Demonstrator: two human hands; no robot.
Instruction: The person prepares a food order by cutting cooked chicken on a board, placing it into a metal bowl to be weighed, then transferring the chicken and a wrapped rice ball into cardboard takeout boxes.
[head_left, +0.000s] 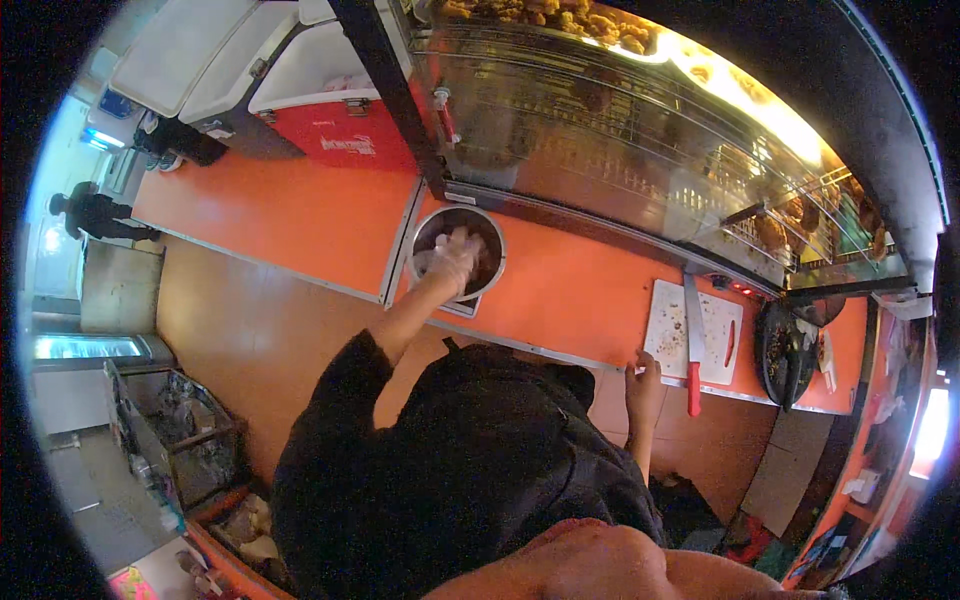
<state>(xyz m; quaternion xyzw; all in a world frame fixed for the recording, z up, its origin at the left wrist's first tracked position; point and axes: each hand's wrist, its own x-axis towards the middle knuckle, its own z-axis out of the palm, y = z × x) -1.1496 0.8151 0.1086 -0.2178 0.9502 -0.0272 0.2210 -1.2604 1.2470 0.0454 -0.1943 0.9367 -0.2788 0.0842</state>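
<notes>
My left hand (454, 262), in what looks like a clear plastic glove, reaches down inside a round stainless-steel bowl (501, 274). The hand is blurred, and the bowl's contents are too dark to make out. Under the bowl's near side shows the edge of a flat metallic device (463, 307), possibly a scale. At the front edge of the orange counter (566, 277), my bare right hand (643, 381) rests with fingers loosely bent and nothing seen in them. Just right of it lies a white cutting board (667, 300) strewn with crumbs. A large knife (694, 322) with a red handle lies across it.
A glass display warmer (555, 150) with fried food (555, 19) stands behind the counter. Right of the board sits a black bowl (776, 352). An open red cooler (337, 139) stands at the far left. A person (94, 210) is in the distance, beyond a wire crate (176, 427).
</notes>
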